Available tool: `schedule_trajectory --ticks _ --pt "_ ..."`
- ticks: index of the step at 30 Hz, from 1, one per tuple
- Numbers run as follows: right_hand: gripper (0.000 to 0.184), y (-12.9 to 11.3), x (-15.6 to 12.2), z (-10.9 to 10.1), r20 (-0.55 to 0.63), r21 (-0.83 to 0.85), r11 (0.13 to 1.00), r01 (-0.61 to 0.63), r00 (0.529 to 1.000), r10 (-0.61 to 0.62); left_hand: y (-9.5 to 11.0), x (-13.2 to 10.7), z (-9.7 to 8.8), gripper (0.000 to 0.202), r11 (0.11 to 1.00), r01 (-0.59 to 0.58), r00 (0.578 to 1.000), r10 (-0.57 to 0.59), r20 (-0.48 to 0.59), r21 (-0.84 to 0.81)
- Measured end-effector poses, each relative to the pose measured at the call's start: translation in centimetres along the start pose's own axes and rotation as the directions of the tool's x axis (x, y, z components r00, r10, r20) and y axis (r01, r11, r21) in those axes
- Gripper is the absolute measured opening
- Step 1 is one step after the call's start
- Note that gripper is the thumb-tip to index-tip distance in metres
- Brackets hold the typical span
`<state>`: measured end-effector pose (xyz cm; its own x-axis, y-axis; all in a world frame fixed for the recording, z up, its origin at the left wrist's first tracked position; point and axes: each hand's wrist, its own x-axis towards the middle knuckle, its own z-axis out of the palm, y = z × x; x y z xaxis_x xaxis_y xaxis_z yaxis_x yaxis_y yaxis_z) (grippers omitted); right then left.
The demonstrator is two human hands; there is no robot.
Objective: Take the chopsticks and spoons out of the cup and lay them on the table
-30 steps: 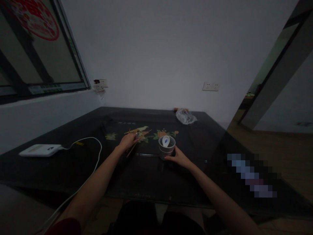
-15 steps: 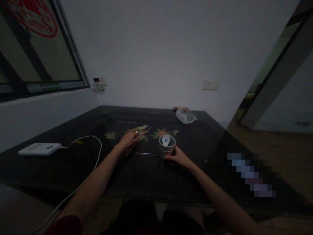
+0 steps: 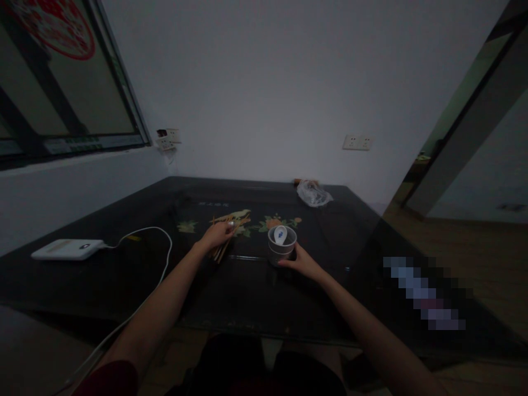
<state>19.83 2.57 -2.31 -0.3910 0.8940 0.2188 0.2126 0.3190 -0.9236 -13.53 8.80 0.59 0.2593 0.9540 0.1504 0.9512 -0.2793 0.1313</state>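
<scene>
Several wooden chopsticks point(image 3: 223, 252) lie loosely crossed on the dark table, passing under and around my left hand point(image 3: 216, 235). That hand is closed over them, and a small shiny, silvery thing point(image 3: 231, 224) shows at its fingertips, too small to name. My right hand point(image 3: 304, 264) is wrapped around the right side of a grey cup point(image 3: 280, 256), with the thumb across its front. The cup stands upright on the table. Inside it a white ceramic spoon point(image 3: 280, 235) with a blue mark leans, its lower part hidden by the cup wall.
A white power bank point(image 3: 68, 249) with a white cable point(image 3: 167, 258) lies on the left, the cable running past my left forearm. At the back lies a crumpled clear plastic bag point(image 3: 313, 193). A pixelated item point(image 3: 421, 291) rests near the right edge of the flower-printed table point(image 3: 256, 302).
The chopsticks under my left hand have shifted and fan out a little differently. My right hand and the cup stay in place.
</scene>
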Motion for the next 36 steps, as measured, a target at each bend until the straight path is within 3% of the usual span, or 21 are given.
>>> schedule_trajectory --ticks 19,29,36 --pt "0.086 -1.0 -0.3 0.1 0.000 -0.013 1.000 -0.012 1.000 0.012 -1.1 0.6 1.5 0.024 0.998 0.045 0.998 -0.043 -0.042 0.038" --pt "0.084 -1.4 -0.4 0.1 0.002 -0.003 1.000 0.015 1.000 -0.015 -0.5 0.4 1.2 0.025 0.994 0.108 0.994 -0.108 -0.027 0.023" --pt "0.084 -1.0 -0.3 0.1 -0.001 -0.013 1.000 0.024 1.000 -0.024 0.1 0.3 1.1 0.026 0.995 0.074 0.997 -0.074 -0.009 0.069"
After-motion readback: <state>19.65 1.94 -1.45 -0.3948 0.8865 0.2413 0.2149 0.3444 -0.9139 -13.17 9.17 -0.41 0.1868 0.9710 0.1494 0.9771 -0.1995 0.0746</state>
